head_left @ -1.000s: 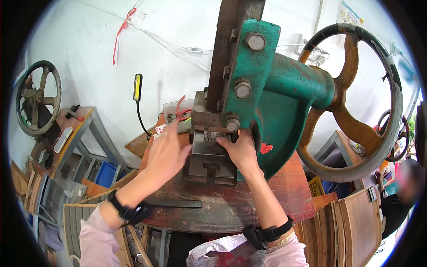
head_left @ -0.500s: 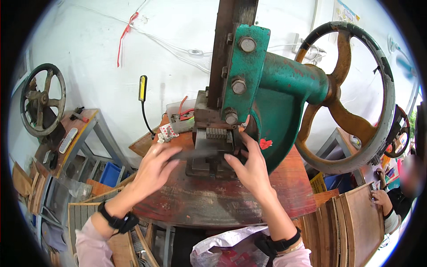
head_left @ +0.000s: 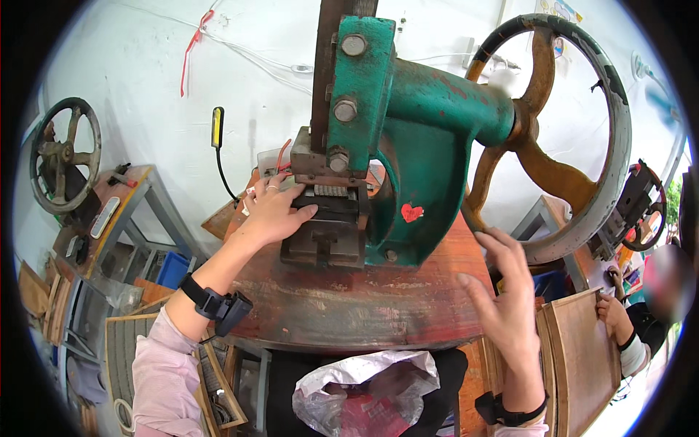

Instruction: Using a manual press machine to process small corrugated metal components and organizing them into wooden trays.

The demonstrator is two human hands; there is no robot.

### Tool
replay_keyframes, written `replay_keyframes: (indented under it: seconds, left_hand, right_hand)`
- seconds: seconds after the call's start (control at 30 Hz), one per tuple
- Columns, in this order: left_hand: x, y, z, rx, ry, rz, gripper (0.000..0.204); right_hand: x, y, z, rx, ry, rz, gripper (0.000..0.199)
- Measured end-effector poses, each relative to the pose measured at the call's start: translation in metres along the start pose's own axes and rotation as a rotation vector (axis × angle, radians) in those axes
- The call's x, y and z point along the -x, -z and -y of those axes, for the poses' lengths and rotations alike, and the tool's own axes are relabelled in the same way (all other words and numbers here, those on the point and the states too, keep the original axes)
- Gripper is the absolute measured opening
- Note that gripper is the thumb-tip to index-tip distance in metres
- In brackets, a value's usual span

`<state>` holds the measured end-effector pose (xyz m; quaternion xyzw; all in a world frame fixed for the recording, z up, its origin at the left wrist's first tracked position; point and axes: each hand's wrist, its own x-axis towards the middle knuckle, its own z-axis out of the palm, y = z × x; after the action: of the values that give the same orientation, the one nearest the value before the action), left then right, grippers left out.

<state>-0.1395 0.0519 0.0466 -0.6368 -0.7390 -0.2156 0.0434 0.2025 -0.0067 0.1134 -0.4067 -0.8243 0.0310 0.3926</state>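
Observation:
A green hand press (head_left: 437, 153) with a toothed ram stands on the reddish wooden table (head_left: 342, 313). My left hand (head_left: 271, 211) rests at the left side of its bed, fingers spread, the thumb at the edge of a dark flat metal plate (head_left: 331, 205). That plate lies on the press bed (head_left: 320, 247), below a ridged metal block (head_left: 331, 191) under the ram. My right hand (head_left: 502, 298) hovers empty with fingers apart, its fingertips near the lower rim of the press's large spoked handwheel (head_left: 557, 251).
A white plastic bag (head_left: 429, 371) with red contents sits at my lap. Wooden trays (head_left: 582, 349) lean at the right, where another person's hand (head_left: 613, 317) holds one. A yellow-black lamp (head_left: 218, 127) rises behind the table. Another handwheel (head_left: 67, 156) stands left.
The dark plate has gone from between my hands onto the press bed. My right hand has left the bed, moving right toward the handwheel. The view has shifted slightly.

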Motion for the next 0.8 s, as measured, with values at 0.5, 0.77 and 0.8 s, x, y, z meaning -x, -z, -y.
replay_keyframes:
  seconds: [0.5,0.77,0.8]
  left_hand:
    - [0.000,-0.007,-0.012,0.068,0.029,0.090,0.056]
    - [-0.004,-0.003,-0.018,0.098,0.049,0.104,0.056]
    - [-0.003,-0.004,-0.015,0.097,0.047,0.102,0.056]
  right_hand:
    - [-0.005,0.053,0.006,0.055,0.074,-0.122,0.040]
    - [-0.034,0.086,0.015,0.436,0.342,-0.346,0.030]
    - [-0.043,0.090,0.011,0.550,0.375,-0.412,0.028]
